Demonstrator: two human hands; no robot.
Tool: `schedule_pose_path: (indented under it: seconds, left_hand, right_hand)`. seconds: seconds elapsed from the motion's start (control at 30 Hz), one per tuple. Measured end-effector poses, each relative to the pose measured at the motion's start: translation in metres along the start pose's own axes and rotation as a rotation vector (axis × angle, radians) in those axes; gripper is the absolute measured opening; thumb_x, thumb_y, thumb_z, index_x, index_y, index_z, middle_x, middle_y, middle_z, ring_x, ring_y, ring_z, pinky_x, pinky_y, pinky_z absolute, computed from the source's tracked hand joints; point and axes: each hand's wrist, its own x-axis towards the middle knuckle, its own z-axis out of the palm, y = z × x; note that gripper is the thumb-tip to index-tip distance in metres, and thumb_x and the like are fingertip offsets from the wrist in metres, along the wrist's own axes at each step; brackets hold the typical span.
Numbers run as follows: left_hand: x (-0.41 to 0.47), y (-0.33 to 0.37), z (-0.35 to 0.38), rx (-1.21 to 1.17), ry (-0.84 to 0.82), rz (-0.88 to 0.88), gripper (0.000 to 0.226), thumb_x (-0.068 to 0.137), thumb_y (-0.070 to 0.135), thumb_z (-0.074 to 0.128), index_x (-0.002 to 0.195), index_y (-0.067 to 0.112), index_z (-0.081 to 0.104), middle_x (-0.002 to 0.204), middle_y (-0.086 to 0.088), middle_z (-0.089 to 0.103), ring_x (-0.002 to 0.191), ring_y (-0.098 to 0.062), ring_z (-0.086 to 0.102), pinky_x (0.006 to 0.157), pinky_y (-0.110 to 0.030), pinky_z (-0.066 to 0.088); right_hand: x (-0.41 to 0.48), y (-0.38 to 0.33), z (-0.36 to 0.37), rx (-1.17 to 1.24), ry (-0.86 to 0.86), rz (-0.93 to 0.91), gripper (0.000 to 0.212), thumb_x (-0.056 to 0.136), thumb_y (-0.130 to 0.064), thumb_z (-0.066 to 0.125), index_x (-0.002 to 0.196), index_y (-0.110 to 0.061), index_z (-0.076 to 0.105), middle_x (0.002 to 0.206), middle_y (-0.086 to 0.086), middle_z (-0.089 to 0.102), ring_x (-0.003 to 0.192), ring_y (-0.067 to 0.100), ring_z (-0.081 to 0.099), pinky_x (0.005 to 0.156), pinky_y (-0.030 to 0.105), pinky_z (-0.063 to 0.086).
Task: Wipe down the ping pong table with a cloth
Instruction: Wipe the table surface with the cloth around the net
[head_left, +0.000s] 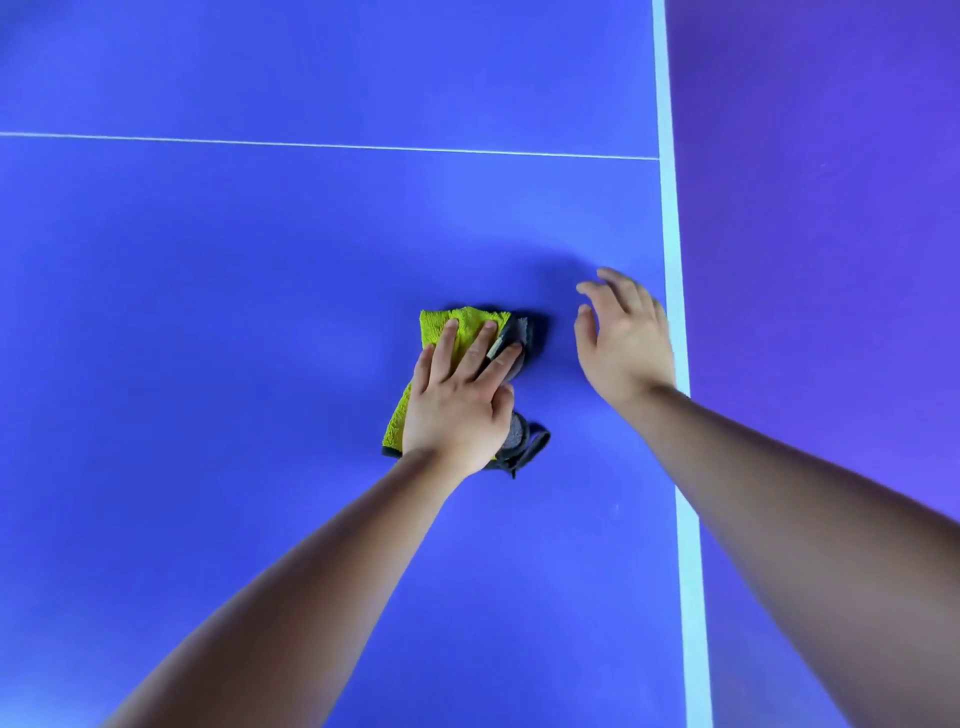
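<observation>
The blue ping pong table (234, 312) fills most of the view. A folded cloth (441, 325), yellow-green on one side and grey on the other, lies flat on it near the middle. My left hand (460, 395) presses down on the cloth with straight, spread fingers. My right hand (621, 338) hovers just right of the cloth with relaxed fingers and holds nothing; whether it touches the table I cannot tell.
A broad white edge line (675, 260) runs down the table's right side, right beside my right hand. A thin white centre line (311, 145) crosses the table farther away. Beyond the edge line lies a purple-blue floor (831, 208).
</observation>
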Motion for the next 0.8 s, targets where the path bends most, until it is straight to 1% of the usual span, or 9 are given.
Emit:
schedule_pose_path:
  seconds: [0.13,0.23,0.43,0.67,0.8]
  left_hand:
    - [-0.069,0.007,-0.002,0.003,0.012,0.040,0.051,0.097,0.037,0.037,0.146,0.036,0.049,0.162,0.007,0.034,0.154,-0.033,0.015,0.121,-0.052,0.021]
    - [-0.130,0.010,-0.005,-0.007,0.033,0.060,0.049,0.096,0.034,0.042,0.145,0.034,0.051,0.161,0.005,0.036,0.154,-0.033,0.016,0.119,-0.054,0.024]
    - [-0.238,0.018,-0.009,-0.021,0.072,0.112,0.049,0.096,0.033,0.049,0.144,0.032,0.053,0.161,0.004,0.036,0.153,-0.034,0.017,0.117,-0.056,0.028]
    - [-0.293,0.034,-0.010,-0.026,0.067,0.086,0.052,0.094,0.032,0.047,0.146,0.032,0.052,0.162,0.004,0.033,0.153,-0.035,0.018,0.117,-0.057,0.029]
    - [-0.306,0.055,-0.012,-0.034,0.019,0.042,0.053,0.095,0.034,0.042,0.148,0.029,0.050,0.164,0.004,0.029,0.154,-0.035,0.014,0.118,-0.056,0.028]
  right_hand:
    - [-0.056,-0.002,-0.023,-0.046,-0.005,0.001,0.034,0.096,-0.020,0.047,0.122,-0.009,0.065,0.137,0.015,0.057,0.126,0.034,0.053,0.106,0.050,0.040]
    - [-0.102,-0.009,-0.036,-0.079,-0.010,0.004,0.030,0.095,-0.015,0.053,0.123,-0.009,0.065,0.137,0.014,0.057,0.125,0.034,0.053,0.106,0.049,0.039]
    - [-0.177,-0.017,-0.059,-0.124,-0.024,0.074,0.029,0.095,-0.011,0.058,0.123,-0.010,0.065,0.137,0.012,0.057,0.123,0.035,0.053,0.105,0.049,0.039]
    - [-0.218,-0.019,-0.084,-0.149,-0.029,0.102,0.030,0.095,-0.011,0.058,0.124,-0.009,0.064,0.135,0.013,0.058,0.125,0.035,0.052,0.107,0.050,0.038]
    - [-0.229,-0.016,-0.095,-0.157,-0.023,0.109,0.029,0.096,-0.012,0.057,0.125,-0.009,0.064,0.135,0.013,0.058,0.126,0.034,0.050,0.107,0.050,0.037]
